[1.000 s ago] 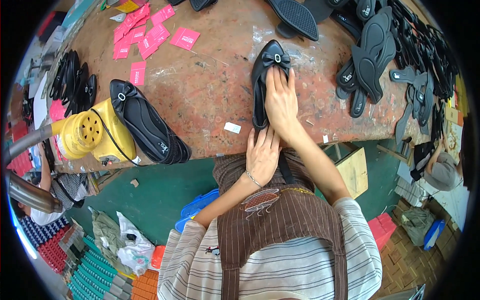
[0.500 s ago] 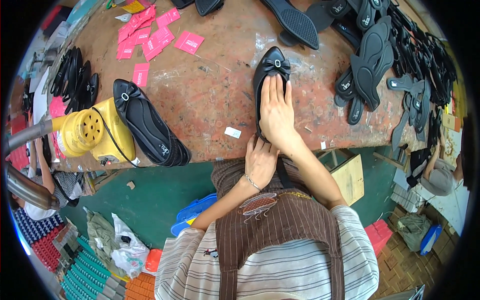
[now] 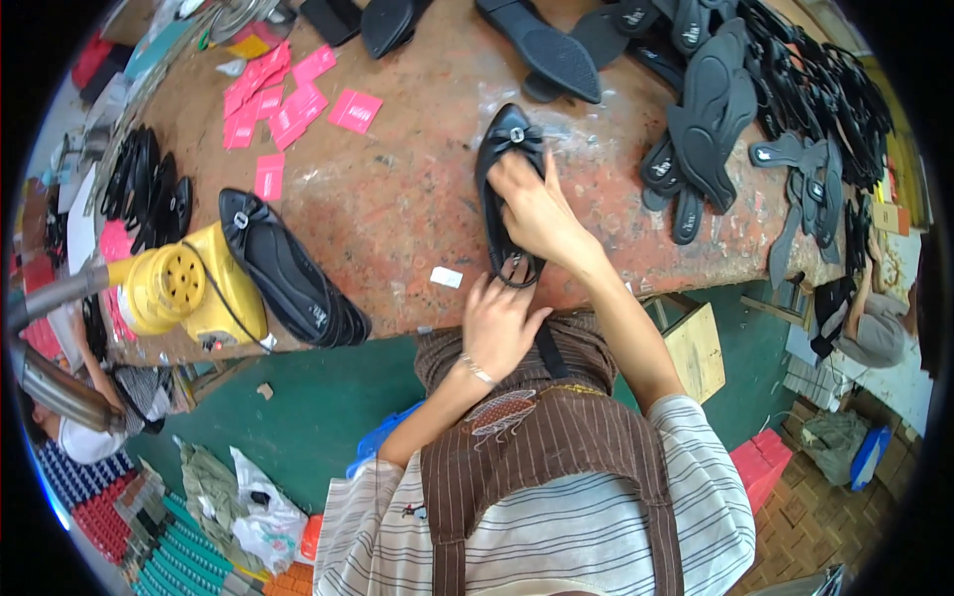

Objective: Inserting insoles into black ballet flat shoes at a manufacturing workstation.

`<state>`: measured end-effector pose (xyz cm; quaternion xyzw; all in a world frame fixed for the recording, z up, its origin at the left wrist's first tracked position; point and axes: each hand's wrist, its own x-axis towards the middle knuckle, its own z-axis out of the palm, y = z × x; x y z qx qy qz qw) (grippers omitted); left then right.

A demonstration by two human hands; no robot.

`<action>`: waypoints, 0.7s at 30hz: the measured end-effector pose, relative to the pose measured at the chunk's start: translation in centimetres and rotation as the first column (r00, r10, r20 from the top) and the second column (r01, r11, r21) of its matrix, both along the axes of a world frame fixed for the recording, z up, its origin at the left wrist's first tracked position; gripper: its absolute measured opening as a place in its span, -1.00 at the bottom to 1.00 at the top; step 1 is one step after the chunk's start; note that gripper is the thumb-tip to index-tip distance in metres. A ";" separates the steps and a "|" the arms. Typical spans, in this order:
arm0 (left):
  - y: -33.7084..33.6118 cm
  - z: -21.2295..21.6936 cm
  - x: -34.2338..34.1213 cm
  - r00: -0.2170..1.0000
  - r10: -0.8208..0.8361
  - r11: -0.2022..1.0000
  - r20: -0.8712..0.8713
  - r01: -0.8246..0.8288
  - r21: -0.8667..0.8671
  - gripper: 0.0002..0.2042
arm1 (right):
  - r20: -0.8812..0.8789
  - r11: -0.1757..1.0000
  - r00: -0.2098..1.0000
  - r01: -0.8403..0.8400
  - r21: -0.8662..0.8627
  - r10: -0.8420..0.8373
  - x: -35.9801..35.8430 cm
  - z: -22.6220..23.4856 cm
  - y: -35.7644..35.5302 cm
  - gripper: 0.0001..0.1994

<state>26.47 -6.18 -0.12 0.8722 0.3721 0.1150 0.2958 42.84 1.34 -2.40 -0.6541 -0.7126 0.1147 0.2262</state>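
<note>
A black pointed flat shoe with a bow and a small buckle-like ornament lies on the worktable, toe pointing away from me. My right hand reaches into its opening, fingertips hidden under the upper, thumb along the right side. At the heel, my left hand has its fingers hooked at the rim, with the thumb apart. A matching black shoe with a bow rests to the left, leaning by a yellow machine part.
Pink cards lie on the reddish worktable. Black insoles and straps pile up at right; an upturned shoe lies at the back. The yellow lamp-like device stands at left. Co-workers sit at both sides.
My right fingers have gone from lying flat over the shoe's front to bending inside it. My left hand has shifted toward me at the heel, with its thumb now spread.
</note>
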 end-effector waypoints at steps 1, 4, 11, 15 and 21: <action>0.9 1.1 -0.5 0.982 0.102 0.995 0.162 -0.098 -0.032 -0.73 | -0.310 0.995 0.945 -0.096 0.024 0.098 1.2 1.2 -1.9 -0.74; 4.1 4.1 -1.7 0.849 0.509 0.861 0.146 -0.498 -0.103 -0.63 | -0.400 0.874 0.837 0.462 0.152 -0.373 9.2 3.8 -7.2 -0.65; 9.8 1.8 1.7 0.910 0.408 0.854 0.076 -0.351 -0.384 -0.84 | -0.022 0.741 0.807 0.552 0.383 -0.590 22.8 1.8 -10.2 -0.70; 11.3 4.6 -6.1 0.759 0.487 0.777 0.433 -0.602 0.182 -0.87 | 0.093 0.708 0.722 0.632 0.316 -0.686 21.8 0.9 -11.9 -0.81; 12.9 8.6 -19.7 0.443 0.807 0.358 0.391 -0.893 0.274 -0.88 | -0.206 0.693 0.838 0.536 0.482 -0.505 19.0 1.3 -12.3 -0.81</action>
